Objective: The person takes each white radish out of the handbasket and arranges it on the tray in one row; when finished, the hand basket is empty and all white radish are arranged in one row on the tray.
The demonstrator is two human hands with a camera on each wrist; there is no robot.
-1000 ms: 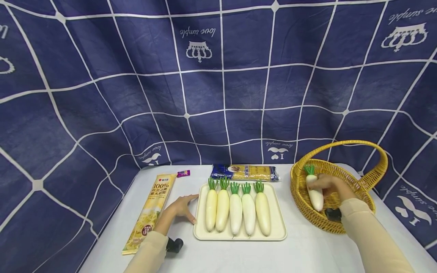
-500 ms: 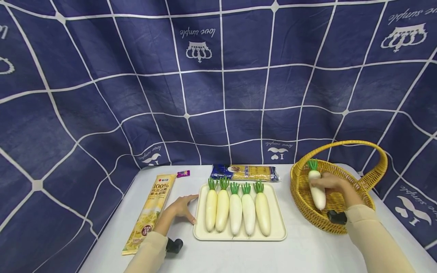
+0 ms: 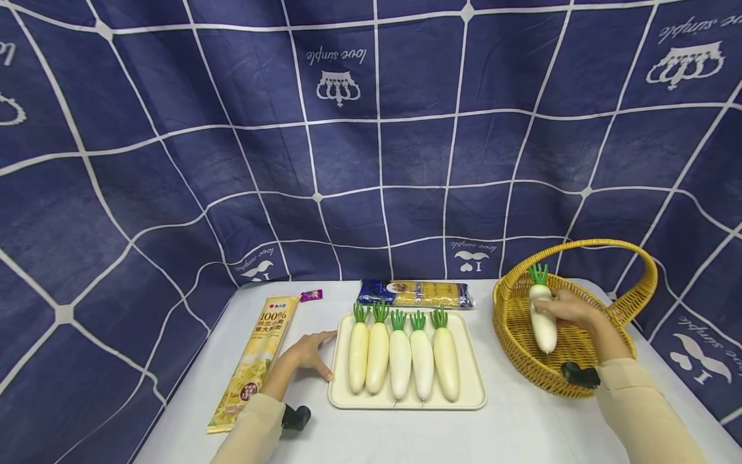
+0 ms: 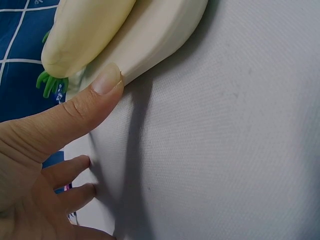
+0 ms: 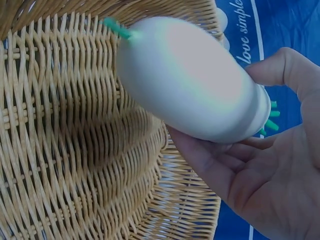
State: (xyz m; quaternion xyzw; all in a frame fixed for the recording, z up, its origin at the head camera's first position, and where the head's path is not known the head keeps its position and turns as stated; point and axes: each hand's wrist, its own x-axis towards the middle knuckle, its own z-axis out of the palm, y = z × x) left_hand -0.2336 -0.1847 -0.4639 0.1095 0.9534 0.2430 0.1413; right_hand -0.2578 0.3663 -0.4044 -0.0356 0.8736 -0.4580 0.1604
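Note:
My right hand point(image 3: 570, 310) grips a white radish point(image 3: 543, 328) with green leaves over the wicker basket point(image 3: 505, 322). In the right wrist view the thumb and fingers hold the radish point(image 5: 190, 75) near its leafy end, its root tip pointing away; a shadow falls on the weave behind. Several more white and pale yellow radishes point(image 3: 400, 367) lie in a row on the cream tray point(image 3: 471, 386), leaves toward the back. My left hand point(image 3: 307, 354) rests at the tray's left edge, fingers spread. The left wrist view shows its thumb point(image 4: 107, 80) against the tray's rim.
A yellow pasta packet point(image 3: 255, 361) lies to the left of the left hand. Behind the tray sits a blue and yellow pasta bag point(image 3: 417, 293). A small purple packet point(image 3: 312, 295) is at the back left. The basket's tall handle point(image 3: 597, 242) arches over its opening.
My right hand and the white radish in it have moved up and slightly to the right within the basket's outline. The left hand and the tray have stayed put.

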